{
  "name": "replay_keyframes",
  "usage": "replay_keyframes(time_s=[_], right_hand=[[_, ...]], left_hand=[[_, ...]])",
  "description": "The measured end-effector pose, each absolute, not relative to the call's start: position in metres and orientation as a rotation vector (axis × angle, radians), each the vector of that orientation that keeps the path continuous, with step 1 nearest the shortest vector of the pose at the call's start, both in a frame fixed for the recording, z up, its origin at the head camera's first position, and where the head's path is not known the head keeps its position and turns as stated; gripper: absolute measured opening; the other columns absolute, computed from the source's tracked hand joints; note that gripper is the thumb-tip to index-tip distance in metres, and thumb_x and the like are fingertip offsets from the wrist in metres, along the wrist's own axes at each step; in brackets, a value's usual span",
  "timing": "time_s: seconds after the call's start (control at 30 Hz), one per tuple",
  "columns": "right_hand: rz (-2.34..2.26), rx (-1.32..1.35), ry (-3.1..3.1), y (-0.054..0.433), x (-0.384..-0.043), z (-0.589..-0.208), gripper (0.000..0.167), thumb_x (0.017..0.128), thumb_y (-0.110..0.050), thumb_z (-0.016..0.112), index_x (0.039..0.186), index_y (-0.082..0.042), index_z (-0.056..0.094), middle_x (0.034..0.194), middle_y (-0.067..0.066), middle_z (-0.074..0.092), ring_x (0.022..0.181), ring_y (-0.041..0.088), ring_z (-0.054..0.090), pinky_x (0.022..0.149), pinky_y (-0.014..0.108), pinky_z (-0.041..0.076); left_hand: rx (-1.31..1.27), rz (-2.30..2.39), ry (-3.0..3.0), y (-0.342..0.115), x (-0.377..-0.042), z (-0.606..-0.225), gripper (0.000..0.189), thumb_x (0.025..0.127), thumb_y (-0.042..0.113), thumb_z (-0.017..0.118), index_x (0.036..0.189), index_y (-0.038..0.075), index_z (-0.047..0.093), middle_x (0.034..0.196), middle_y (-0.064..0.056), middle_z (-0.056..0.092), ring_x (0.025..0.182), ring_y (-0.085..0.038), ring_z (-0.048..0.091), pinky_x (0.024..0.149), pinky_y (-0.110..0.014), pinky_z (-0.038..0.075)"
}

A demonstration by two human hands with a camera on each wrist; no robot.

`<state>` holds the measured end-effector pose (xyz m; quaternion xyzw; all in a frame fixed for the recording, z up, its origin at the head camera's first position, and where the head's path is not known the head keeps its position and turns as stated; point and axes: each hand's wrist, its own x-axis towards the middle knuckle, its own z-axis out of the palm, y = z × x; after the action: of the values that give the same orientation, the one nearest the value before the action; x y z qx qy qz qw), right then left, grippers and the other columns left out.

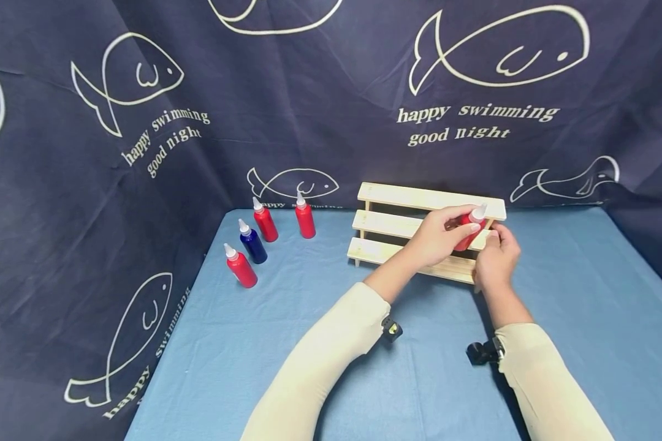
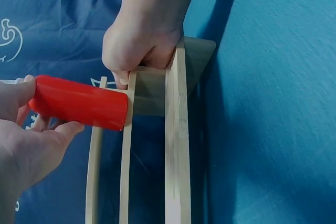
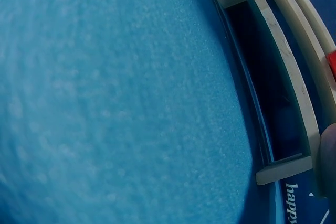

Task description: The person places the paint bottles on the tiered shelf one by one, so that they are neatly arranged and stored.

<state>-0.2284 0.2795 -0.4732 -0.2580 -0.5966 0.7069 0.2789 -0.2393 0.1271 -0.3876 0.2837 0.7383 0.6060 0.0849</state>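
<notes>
A three-tier wooden rack (image 1: 388, 225) stands on the blue cloth. My left hand (image 1: 436, 237) pinches a red squeeze bottle (image 1: 464, 239) with a white pointed cap, held upright near the rack's right end. In the left wrist view, the base of that bottle (image 2: 79, 103) is at the middle shelf (image 2: 126, 166); whether it bears on the board I cannot tell. My right hand (image 1: 498, 256) grips the rack's right end with curled fingers, also visible in the left wrist view. Only a sliver of this hand (image 3: 329, 153) shows in the right wrist view.
On the left side of the table (image 1: 198, 367) stand a blue bottle (image 1: 254, 246) and three red ones: front (image 1: 243, 269), back (image 1: 266, 225) and right (image 1: 306, 220). A dark fish-print curtain (image 1: 331, 110) hangs behind and at the sides.
</notes>
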Motion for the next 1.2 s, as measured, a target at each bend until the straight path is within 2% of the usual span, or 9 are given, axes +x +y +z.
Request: replay_keyframes(time_s=[0.1,0.2,0.33,0.4,0.5,0.7,0.77,1.03,1.2], right_hand=[[1.891,-0.691,-1.627,0.281,-0.228,-0.473,0.027,0.111,-0.011,0.047,0.120,-0.011,0.072,0.098,-0.003,0.061,0.048,0.005,0.042,0.032,0.020,0.030],[1.896,-0.694,-1.625,0.280,-0.227,-0.471,0.026,0.110,-0.010,0.047,0.116,-0.013,0.073,0.100,-0.002,0.060,0.064,0.007,0.049,0.035,0.020,0.032],[1.877,-0.708,-1.642,0.279,-0.226,-0.469,0.027,0.110,-0.010,0.047,0.116,-0.012,0.072,0.103,-0.004,0.058,0.079,0.012,0.047,0.036,0.020,0.031],[1.881,-0.707,-1.642,0.279,-0.225,-0.469,0.027,0.111,-0.011,0.047,0.118,-0.012,0.072,0.102,-0.005,0.058,0.076,0.011,0.045,0.036,0.020,0.029],[1.865,-0.693,-1.651,0.278,-0.226,-0.470,0.027,0.110,-0.010,0.047,0.121,-0.009,0.072,0.096,-0.006,0.057,0.083,0.008,0.047,0.044,0.017,0.034],[1.773,-0.648,-1.675,0.276,-0.229,-0.474,0.027,0.110,-0.006,0.047,0.122,-0.004,0.072,0.093,-0.013,0.059,0.096,0.005,0.052,0.073,0.015,0.044],[1.761,-0.646,-1.674,0.276,-0.230,-0.474,0.028,0.109,-0.005,0.048,0.122,-0.004,0.072,0.093,-0.013,0.059,0.097,0.005,0.052,0.075,0.016,0.045],[1.764,-0.664,-1.681,0.276,-0.231,-0.475,0.028,0.109,-0.006,0.048,0.123,-0.003,0.073,0.093,-0.008,0.059,0.090,0.006,0.052,0.064,0.014,0.043],[1.747,-0.657,-1.682,0.278,-0.232,-0.473,0.028,0.109,-0.005,0.048,0.121,-0.004,0.074,0.091,-0.010,0.061,0.090,0.007,0.052,0.064,0.015,0.042]], left_hand=[[0.852,1.780,2.194,0.132,-0.243,-0.387,0.044,0.104,0.016,0.068,0.147,0.009,0.062,0.138,-0.011,0.069,0.101,0.001,0.064,0.086,-0.009,0.054],[0.809,1.761,2.217,0.135,-0.247,-0.385,0.046,0.105,0.018,0.067,0.150,0.012,0.061,0.138,-0.009,0.070,0.103,-0.001,0.064,0.088,-0.008,0.053],[0.786,1.784,2.212,0.142,-0.252,-0.387,0.047,0.104,0.019,0.067,0.150,0.014,0.060,0.137,-0.009,0.070,0.101,-0.001,0.066,0.088,-0.008,0.053],[0.795,1.808,2.200,0.145,-0.253,-0.389,0.047,0.104,0.018,0.067,0.150,0.014,0.060,0.137,-0.010,0.070,0.101,-0.001,0.066,0.088,-0.007,0.053],[0.801,1.818,2.203,0.148,-0.254,-0.391,0.047,0.105,0.017,0.067,0.151,0.015,0.059,0.138,-0.009,0.069,0.102,-0.001,0.066,0.089,-0.008,0.053],[0.843,1.728,2.295,0.151,-0.256,-0.388,0.048,0.105,0.017,0.066,0.153,0.017,0.057,0.140,-0.006,0.068,0.106,-0.002,0.067,0.093,-0.008,0.052],[0.865,1.676,2.340,0.151,-0.257,-0.387,0.050,0.106,0.018,0.064,0.155,0.018,0.055,0.141,-0.005,0.068,0.108,-0.003,0.066,0.095,-0.008,0.051],[0.918,1.547,2.408,0.147,-0.258,-0.386,0.054,0.108,0.022,0.062,0.160,0.021,0.047,0.146,-0.004,0.064,0.116,-0.006,0.064,0.103,-0.009,0.048],[0.976,1.498,2.434,0.145,-0.257,-0.388,0.062,0.105,0.022,0.067,0.162,0.021,0.043,0.153,-0.003,0.060,0.126,-0.005,0.064,0.105,-0.010,0.048]])
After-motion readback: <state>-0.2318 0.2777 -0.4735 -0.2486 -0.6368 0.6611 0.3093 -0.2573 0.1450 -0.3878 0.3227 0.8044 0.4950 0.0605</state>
